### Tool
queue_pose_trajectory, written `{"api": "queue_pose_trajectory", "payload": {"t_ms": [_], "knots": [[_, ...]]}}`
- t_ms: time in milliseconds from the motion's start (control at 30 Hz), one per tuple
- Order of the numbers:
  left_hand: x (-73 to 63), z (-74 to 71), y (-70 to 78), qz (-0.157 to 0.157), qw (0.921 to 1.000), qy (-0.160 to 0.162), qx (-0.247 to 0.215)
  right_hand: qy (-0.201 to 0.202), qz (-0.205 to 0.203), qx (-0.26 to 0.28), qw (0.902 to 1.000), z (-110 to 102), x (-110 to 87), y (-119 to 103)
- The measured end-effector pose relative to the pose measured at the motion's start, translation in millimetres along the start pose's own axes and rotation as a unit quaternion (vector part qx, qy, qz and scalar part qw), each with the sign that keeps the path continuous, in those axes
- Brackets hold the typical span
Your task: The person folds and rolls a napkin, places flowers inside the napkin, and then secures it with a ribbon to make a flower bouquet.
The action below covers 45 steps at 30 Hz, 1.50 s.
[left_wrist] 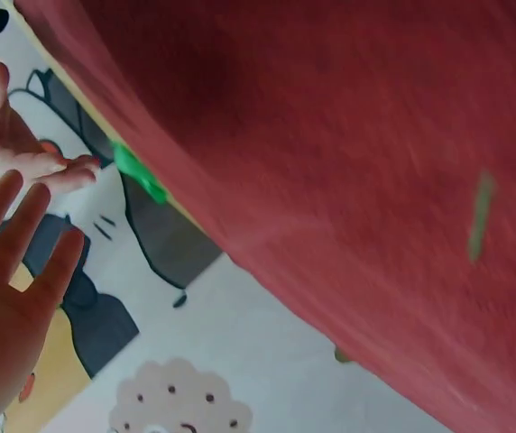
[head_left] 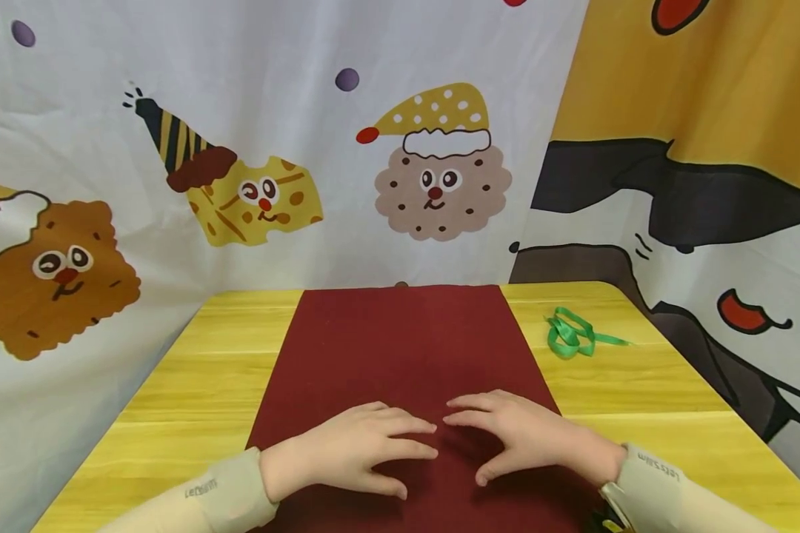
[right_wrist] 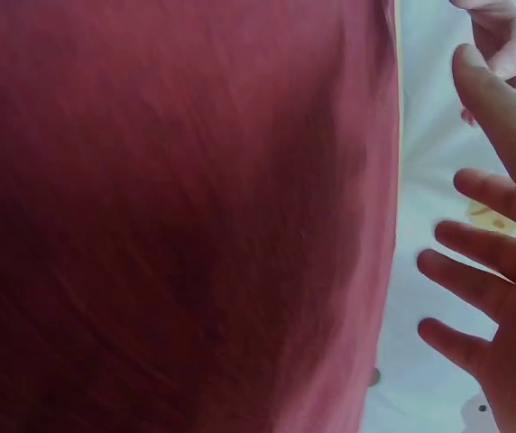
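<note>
My left hand (head_left: 363, 448) hovers low over a dark red cloth (head_left: 400, 340), fingers spread and slightly bent, with nothing in its grasp. Facing it a short gap away is my right hand (head_left: 520, 433), also relaxed and holding nothing, its fingertips toward the left ones. In the left wrist view the left palm and spread fingers (left_wrist: 28, 225) show beside the cloth. The right wrist view has the right hand's fingers (right_wrist: 470, 280) loosely apart. A loosely looped green ribbon (head_left: 567, 333) lies to the right of the cloth, away from both hands.
The cloth runs down the middle of a yellow wood-grain table (head_left: 200, 370), bare wood showing on either side. Behind and around it hangs a white curtain (head_left: 273, 66) printed with cartoon biscuits and cheese. Something small and dark (head_left: 607, 518) sits under the right wrist.
</note>
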<state>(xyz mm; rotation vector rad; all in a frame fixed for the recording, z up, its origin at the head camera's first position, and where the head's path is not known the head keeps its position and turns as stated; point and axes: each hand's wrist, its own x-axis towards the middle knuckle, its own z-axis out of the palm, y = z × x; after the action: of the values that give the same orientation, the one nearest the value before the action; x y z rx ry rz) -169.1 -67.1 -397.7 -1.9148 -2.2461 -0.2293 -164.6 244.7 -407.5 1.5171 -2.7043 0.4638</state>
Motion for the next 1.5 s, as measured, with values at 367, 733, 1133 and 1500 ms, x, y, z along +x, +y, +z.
{"api": "queue_pose_trajectory", "payload": {"t_ms": [367,733,1133,1500], "knots": [[5.1,12.0,14.7,0.004,0.9899,-0.054,-0.131,-0.092,-0.011,0.307,0.9472,4.4,-10.1,-2.7],[5.4,16.6,21.2,-0.008,0.9753,-0.111,-0.191,-0.208,0.083,0.381,0.897,1.0,-31.6,2.9],[5.5,20.7,16.8,-0.013,0.958,-0.147,-0.246,-0.188,0.069,0.267,0.9426,3.4,-38.0,-5.5],[9.1,20.6,14.9,-0.013,0.9584,-0.167,-0.231,-0.137,0.068,0.138,0.9786,10.5,-42.3,-19.1]]}}
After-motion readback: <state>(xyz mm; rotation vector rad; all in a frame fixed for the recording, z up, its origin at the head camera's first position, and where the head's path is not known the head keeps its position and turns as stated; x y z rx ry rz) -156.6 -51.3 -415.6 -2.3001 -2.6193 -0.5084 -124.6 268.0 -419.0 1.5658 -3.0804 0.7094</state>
